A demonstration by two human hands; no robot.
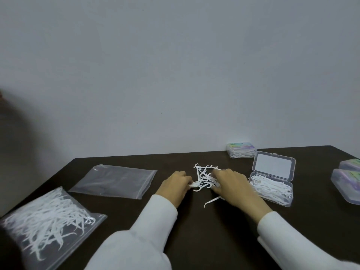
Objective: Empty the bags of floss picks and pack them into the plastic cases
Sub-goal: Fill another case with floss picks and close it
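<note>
- A dark bench (194, 240) stands against a pale grey wall (175, 65); both arms in white sleeves (148, 230) reach in from 6 o'clock.
- A loose pile of white floss picks (204, 175) lies at the bench's centre, between the two hands.
- The left hand (175, 185) sits at the pile's 9 o'clock side, its fingers curled round a small bundle of picks (194, 184) and pinching it at the tips.
- The right hand (233, 184) lies over the pile's 3 o'clock side, fingers bent down onto the picks; whether they pinch any or merely press on them cannot be told.
- One single pick (211, 202) lies apart at the pile's 6 o'clock, just beside the right hand.
- An open clear case (272, 189) stands at 3 o'clock of the right hand, its lid (273, 166) raised toward 12 o'clock, its tray filled with picks.
- A closed case with a coloured label (241, 150), picks inside, rests at the far edge near the wall, at 11 o'clock of the open one.
- Two more closed cases (347, 189) sit at the bench's 3 o'clock edge, partly cut off.
- A flat, empty zip bag (115, 181) lies at 9 o'clock of the left hand.
- A full bag of floss picks (44, 221) lies at 8 o'clock, near the bench's edge.
</note>
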